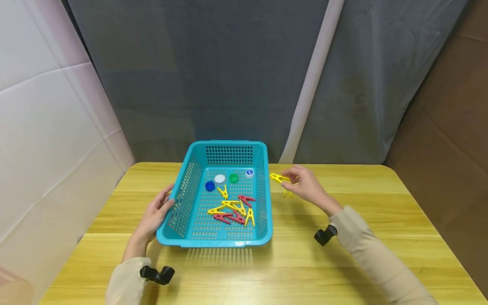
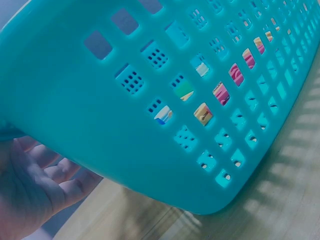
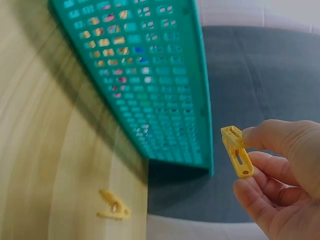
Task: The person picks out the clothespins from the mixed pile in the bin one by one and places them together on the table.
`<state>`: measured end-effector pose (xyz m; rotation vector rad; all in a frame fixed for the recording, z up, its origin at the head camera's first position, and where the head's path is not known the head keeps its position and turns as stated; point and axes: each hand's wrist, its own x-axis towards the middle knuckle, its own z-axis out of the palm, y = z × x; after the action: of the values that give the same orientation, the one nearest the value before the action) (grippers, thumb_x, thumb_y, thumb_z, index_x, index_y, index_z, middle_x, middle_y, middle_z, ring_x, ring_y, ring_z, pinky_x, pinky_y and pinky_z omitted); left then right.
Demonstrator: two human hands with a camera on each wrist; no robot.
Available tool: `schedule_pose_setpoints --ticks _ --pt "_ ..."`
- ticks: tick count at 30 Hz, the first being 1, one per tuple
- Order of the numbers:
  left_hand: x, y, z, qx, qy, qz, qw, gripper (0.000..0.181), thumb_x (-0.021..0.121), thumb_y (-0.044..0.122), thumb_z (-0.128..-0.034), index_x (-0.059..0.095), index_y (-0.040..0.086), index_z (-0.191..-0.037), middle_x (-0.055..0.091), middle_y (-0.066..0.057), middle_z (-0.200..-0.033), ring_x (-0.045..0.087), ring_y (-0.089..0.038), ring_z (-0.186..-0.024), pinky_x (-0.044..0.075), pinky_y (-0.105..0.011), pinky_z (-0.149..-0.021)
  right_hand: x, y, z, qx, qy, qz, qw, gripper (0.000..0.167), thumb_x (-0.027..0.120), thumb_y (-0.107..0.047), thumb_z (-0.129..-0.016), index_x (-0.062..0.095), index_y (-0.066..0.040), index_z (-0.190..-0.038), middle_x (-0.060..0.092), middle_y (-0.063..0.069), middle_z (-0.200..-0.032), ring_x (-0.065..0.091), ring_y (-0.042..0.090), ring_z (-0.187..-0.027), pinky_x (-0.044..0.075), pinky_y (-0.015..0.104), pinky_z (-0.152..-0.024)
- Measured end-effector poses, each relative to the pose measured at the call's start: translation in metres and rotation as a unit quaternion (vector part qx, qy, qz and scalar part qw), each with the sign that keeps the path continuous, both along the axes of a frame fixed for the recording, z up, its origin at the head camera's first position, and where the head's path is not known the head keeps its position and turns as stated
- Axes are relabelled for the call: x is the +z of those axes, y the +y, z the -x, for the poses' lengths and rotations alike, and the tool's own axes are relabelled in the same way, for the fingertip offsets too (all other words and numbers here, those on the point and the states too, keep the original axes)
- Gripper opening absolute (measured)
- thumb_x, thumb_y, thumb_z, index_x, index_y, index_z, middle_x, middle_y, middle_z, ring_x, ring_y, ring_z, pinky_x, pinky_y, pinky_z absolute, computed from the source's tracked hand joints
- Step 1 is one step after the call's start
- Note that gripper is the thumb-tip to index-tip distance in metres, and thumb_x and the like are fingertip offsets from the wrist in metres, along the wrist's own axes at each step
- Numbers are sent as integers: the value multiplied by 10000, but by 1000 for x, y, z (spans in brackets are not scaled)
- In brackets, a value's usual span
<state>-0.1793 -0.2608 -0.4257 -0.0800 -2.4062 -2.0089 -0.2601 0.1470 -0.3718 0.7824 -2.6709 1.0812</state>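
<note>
A right hand (image 3: pixel 292 175) pinches a yellow clothespin (image 3: pixel 232 153) just beside a teal basket (image 3: pixel 197 100).
In the right wrist view, the held clothespin is to the right of the basket's rim, apart from it, between thumb and fingers; a second yellow clothespin (image 3: pixel 117 209) lies below the basket, on the wooden table (image 3: pixel 60 150) that stretches along its left side; grey fabric (image 3: pixel 250 75) fills the area to its right, and blurred red, yellow, blue and white bits show through its holes.

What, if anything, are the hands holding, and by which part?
The right hand pinches a yellow clip by its splayed handle end; the left hand holds the turquoise basket by its left rim.
</note>
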Motion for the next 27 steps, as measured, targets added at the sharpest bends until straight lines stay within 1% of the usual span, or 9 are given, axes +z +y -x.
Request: schedule_pose_setpoints --ticks 5,12,16,21,27 --pt "0 0 0 13 -3 24 10000 528 356 145 -1024 151 8 -1491 307 -299 -1425 506 55 -994 459 -168 -782 -8 13 2 -202 90 32 9998 241 718 -29 -797 674 49 -1021 620 155 -934 561 231 -774 534 375 -725" --pt "1 0 0 35 -7 74 10000 532 360 154 -1023 152 11 -1492 318 -297 -1419 507 45 -995 459 -170 -780 -26 30 8 -508 311 97 9982 215 734 -2 -775 673 70 -969 622 172 -875 567 245 -729 530 385 -678" --pt "0 -1 0 22 -16 76 10000 532 360 150 -1024 149 16 -1494 317 -294 -1422 505 44 -997 458 -171 -782 -38 39 12 -709 228 113 9972 211 728 -8 -781 671 76 -966 624 180 -881 562 247 -733 516 380 -671" --pt "0 -1 0 37 -18 46 10000 529 360 146 -1023 156 20 -1494 316 -296 -1421 507 45 -994 458 -172 -783 -49 45 16 -928 79 93 9956 219 718 -16 -788 667 88 -974 620 194 -886 564 262 -745 491 374 -669" --pt "-1 0 0 29 22 22 10000 527 361 140 -1021 160 7 -1489 320 -306 -1412 512 42 -991 456 -172 -784 -64 49 23 -1218 -2 62 9925 223 719 -14 -783 666 100 -967 610 190 -852 539 260 -735 445 330 -645"
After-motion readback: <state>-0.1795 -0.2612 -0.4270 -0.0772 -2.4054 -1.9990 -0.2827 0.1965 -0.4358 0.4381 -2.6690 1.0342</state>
